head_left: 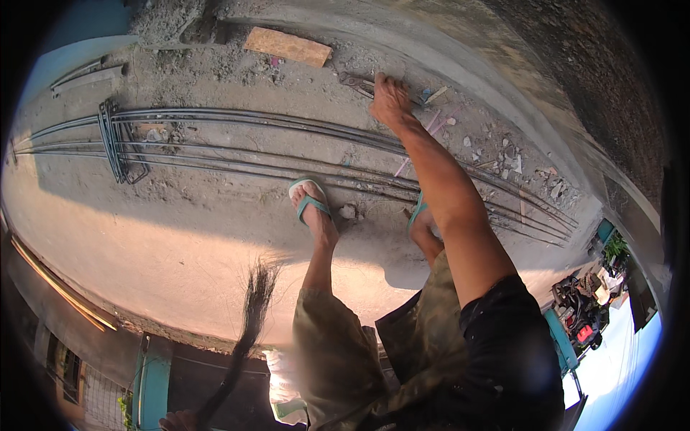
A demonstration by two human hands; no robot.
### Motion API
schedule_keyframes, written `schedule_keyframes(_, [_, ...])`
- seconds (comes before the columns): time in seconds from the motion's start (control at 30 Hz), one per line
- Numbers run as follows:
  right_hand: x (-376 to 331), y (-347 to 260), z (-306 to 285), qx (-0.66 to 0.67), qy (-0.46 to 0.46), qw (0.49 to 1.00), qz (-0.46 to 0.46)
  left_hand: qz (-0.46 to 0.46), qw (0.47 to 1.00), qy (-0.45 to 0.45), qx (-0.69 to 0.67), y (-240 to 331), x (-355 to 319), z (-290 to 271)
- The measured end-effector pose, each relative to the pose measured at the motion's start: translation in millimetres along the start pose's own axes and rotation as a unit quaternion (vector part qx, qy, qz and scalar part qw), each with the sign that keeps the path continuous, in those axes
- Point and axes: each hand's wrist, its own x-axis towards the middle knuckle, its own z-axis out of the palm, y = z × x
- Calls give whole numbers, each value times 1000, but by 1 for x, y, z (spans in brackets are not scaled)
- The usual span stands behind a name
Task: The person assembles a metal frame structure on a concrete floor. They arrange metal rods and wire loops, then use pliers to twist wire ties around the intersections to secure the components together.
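My right hand (392, 102) reaches down to the ground near the wall, its fingers closed around a pair of metal pincers (353, 80). The jaws of the tool stick out to the left of my fingers. At the lower left, my left hand (180, 420) is partly cut off by the rim of the view. It grips a bundle of thin dark tie wire (253, 312), whose loose ends fan out upward. Long steel bars (266, 122) lie across the ground between my feet and the wall. Bent steel stirrups (111, 142) are gathered around their left part.
A wooden board (287, 46) lies near the wall, with rubble (510, 159) scattered to the right. My sandalled foot (310, 200) stands beside the bars. Long yellowish strips (61, 284) lie at the left. A motorcycle (581, 305) stands at the far right.
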Motion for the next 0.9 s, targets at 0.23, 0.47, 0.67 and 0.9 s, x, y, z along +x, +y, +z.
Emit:
schedule_keyframes(0.23, [-53,23,-82,35,-93,986,-134,45,997,-48,-46,-11,-24,49])
schedule_keyframes(0.47, [-123,58,-177,103,-92,982,-130,49,989,-33,-139,-16,-36,47])
schedule_keyframes(0.67, [-262,95,-184,285,-103,946,-113,130,986,-22,-101,31,-62,29])
schedule_keyframes(0.9, [-387,95,-271,249,-96,945,-190,215,931,105,-277,109,-141,22])
